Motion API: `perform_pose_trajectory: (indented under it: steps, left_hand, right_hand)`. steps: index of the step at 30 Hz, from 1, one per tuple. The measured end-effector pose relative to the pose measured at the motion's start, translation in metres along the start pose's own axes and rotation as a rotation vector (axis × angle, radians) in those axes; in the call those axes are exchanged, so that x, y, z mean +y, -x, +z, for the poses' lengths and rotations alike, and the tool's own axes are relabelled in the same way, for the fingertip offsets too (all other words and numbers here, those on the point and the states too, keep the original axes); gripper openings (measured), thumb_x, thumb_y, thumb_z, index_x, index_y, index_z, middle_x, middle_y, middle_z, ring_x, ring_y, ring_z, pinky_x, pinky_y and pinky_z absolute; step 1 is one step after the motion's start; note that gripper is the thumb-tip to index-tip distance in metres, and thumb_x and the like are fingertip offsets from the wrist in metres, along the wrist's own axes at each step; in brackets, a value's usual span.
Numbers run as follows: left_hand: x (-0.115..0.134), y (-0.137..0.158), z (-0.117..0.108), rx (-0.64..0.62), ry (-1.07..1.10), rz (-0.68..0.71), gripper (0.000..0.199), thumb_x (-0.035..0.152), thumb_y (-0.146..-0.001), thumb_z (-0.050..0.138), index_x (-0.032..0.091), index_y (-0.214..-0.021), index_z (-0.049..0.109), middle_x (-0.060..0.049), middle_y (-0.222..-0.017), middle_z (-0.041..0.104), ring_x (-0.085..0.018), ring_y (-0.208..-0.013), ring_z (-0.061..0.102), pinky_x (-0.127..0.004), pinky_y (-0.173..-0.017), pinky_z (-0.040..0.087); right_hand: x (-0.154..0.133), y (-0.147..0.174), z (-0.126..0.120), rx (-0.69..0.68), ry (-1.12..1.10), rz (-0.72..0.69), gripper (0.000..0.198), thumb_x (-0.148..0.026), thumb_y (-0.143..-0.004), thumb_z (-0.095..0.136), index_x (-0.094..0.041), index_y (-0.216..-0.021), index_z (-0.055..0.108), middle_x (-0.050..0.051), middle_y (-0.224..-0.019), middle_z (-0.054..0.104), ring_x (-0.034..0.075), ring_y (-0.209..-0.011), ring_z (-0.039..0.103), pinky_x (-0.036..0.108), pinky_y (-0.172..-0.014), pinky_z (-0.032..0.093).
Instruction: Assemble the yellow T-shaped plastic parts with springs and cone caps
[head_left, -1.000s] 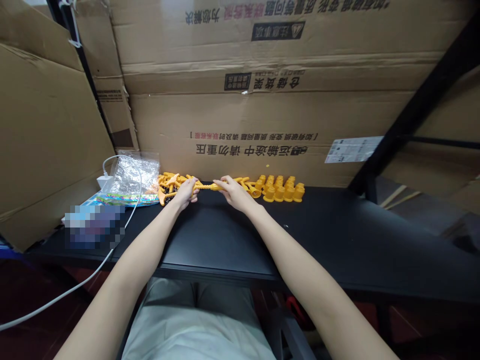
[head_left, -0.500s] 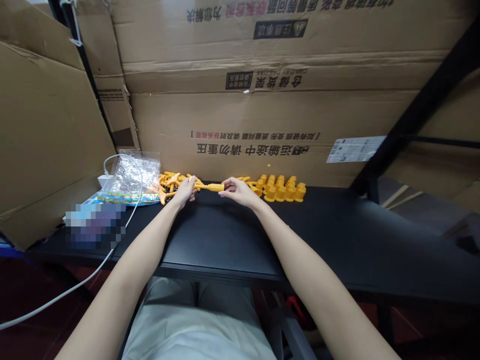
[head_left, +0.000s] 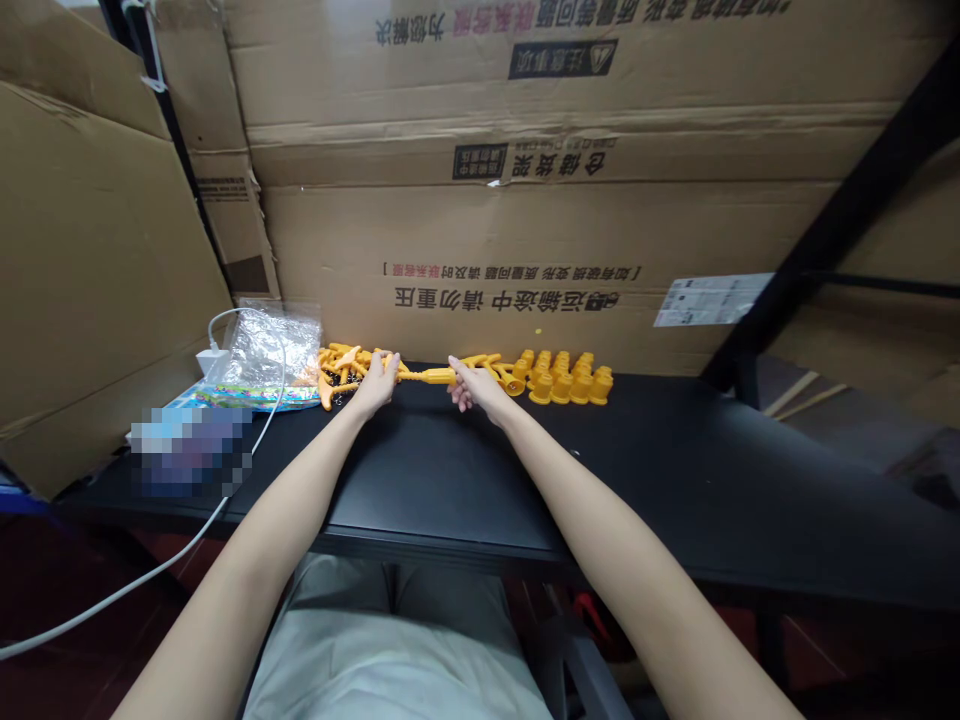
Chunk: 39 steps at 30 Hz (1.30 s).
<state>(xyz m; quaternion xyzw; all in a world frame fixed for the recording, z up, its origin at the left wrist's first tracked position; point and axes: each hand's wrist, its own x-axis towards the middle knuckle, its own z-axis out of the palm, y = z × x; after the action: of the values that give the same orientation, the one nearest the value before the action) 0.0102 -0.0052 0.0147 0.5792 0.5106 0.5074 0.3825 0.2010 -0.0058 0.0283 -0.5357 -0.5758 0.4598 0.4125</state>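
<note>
Between my hands lies a thin yellow plastic rod with a thicker sleeve-like end (head_left: 437, 376), held roughly level above the black table. My left hand (head_left: 379, 384) is closed on its thin left part. The fingers of my right hand (head_left: 475, 386) close around the thick right end, which they partly hide. Just left of my left hand is a heap of yellow branched plastic pieces (head_left: 341, 370). More yellow branch-like pieces (head_left: 487, 362) lie behind my right hand. To its right, yellow stepped cup-shaped bases (head_left: 570, 380) stand upright in rows.
A clear plastic bag (head_left: 274, 345) with a colourful edge lies at the left on the black table (head_left: 450, 470). A white cable (head_left: 255, 445) runs over the table's front edge. Cardboard panels (head_left: 450, 220) stand behind and at the left; a black metal post (head_left: 832, 210) slants at the right.
Both hands have shifted slightly right with the yellow rod. My right hand has turned, and its fingers now curl lower around the thick end.
</note>
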Motion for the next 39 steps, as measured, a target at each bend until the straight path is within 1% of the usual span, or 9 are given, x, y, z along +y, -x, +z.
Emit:
perform_pose_trajectory:
  steps: [3, 7, 12, 18, 25, 28, 30, 33, 39]
  left_hand:
    - [-0.002, -0.001, -0.003, 0.024, -0.137, 0.134, 0.034, 0.037, -0.094, 0.044, 0.017, -0.122, 0.041, -0.004, -0.087, 0.059, -0.014, -0.078, 0.059, -0.025, -0.076, 0.046]
    - [-0.001, -0.001, -0.007, -0.053, -0.221, 0.19, 0.054, 0.041, -0.088, 0.053, 0.016, -0.133, 0.04, -0.012, -0.105, 0.063, -0.023, -0.11, 0.057, -0.033, -0.1, 0.039]
    - [0.003, 0.004, -0.012, -0.171, -0.456, 0.276, 0.074, 0.036, -0.075, 0.069, 0.017, -0.14, 0.038, -0.013, -0.107, 0.065, -0.029, -0.104, 0.061, -0.042, -0.098, 0.041]
    - [0.001, 0.005, -0.013, -0.111, -0.78, 0.371, 0.036, 0.029, -0.085, 0.055, 0.022, -0.12, 0.055, -0.01, -0.097, 0.066, -0.027, -0.098, 0.063, -0.037, -0.089, 0.045]
    - [-0.005, 0.001, -0.016, -0.075, -0.72, 0.372, 0.026, 0.024, -0.081, 0.058, 0.023, -0.107, 0.057, -0.004, -0.084, 0.064, -0.022, -0.083, 0.063, -0.032, -0.081, 0.045]
    - [-0.01, -0.003, -0.018, -0.044, -0.659, 0.366, 0.024, 0.022, -0.077, 0.062, 0.024, -0.101, 0.058, -0.002, -0.075, 0.061, -0.021, -0.075, 0.061, -0.03, -0.077, 0.045]
    - [-0.012, -0.005, -0.019, -0.03, -0.644, 0.36, 0.023, 0.022, -0.076, 0.063, 0.024, -0.099, 0.058, 0.0, -0.07, 0.058, -0.02, -0.07, 0.059, -0.029, -0.074, 0.044]
    - [-0.013, -0.007, -0.02, -0.025, -0.639, 0.362, 0.023, 0.022, -0.076, 0.063, 0.024, -0.098, 0.058, 0.001, -0.068, 0.056, -0.018, -0.067, 0.057, -0.027, -0.071, 0.042]
    - [-0.009, -0.006, -0.02, -0.051, -0.68, 0.366, 0.026, 0.023, -0.078, 0.061, 0.024, -0.103, 0.056, 0.0, -0.074, 0.059, -0.018, -0.072, 0.058, -0.026, -0.071, 0.041]
  right_hand:
    - [-0.002, 0.0, -0.001, 0.035, -0.039, 0.074, 0.047, -0.043, -0.097, 0.045, -0.015, -0.06, 0.052, 0.0, -0.039, 0.05, 0.006, -0.029, 0.043, 0.017, -0.032, 0.03]
    - [-0.002, -0.002, -0.003, 0.052, -0.094, 0.169, 0.044, -0.044, -0.096, 0.043, -0.016, -0.063, 0.052, -0.001, -0.038, 0.048, 0.007, -0.029, 0.04, 0.018, -0.031, 0.028]
    - [-0.002, -0.003, -0.004, 0.073, -0.121, 0.195, 0.042, -0.043, -0.095, 0.044, -0.016, -0.064, 0.051, -0.001, -0.039, 0.047, 0.006, -0.029, 0.039, 0.017, -0.031, 0.026]
    - [0.0, -0.003, -0.005, 0.07, -0.107, 0.179, 0.041, -0.043, -0.095, 0.044, -0.016, -0.065, 0.052, -0.002, -0.038, 0.047, 0.006, -0.029, 0.038, 0.017, -0.031, 0.027]
    - [0.006, -0.005, -0.011, -0.061, -0.108, 0.147, 0.046, -0.053, -0.095, 0.042, -0.014, -0.078, 0.057, 0.006, -0.056, 0.065, 0.008, -0.033, 0.049, 0.019, -0.033, 0.033]
    - [0.009, -0.006, -0.014, -0.136, -0.199, 0.055, 0.024, -0.039, -0.092, 0.057, -0.015, -0.099, 0.058, 0.008, -0.078, 0.073, 0.011, -0.046, 0.061, 0.019, -0.042, 0.044]
    - [0.012, -0.007, -0.014, -0.151, -0.223, -0.001, 0.025, -0.025, -0.086, 0.066, -0.017, -0.108, 0.056, 0.006, -0.084, 0.074, 0.01, -0.052, 0.064, 0.019, -0.048, 0.048]
    - [0.015, -0.009, -0.014, -0.138, -0.203, -0.046, 0.023, -0.018, -0.085, 0.067, -0.014, -0.106, 0.059, 0.006, -0.08, 0.073, 0.009, -0.051, 0.063, 0.018, -0.048, 0.048]
    - [0.013, -0.007, -0.014, -0.143, -0.191, -0.047, 0.016, -0.029, -0.087, 0.065, -0.013, -0.089, 0.064, 0.006, -0.068, 0.071, 0.009, -0.048, 0.06, 0.018, -0.048, 0.048]
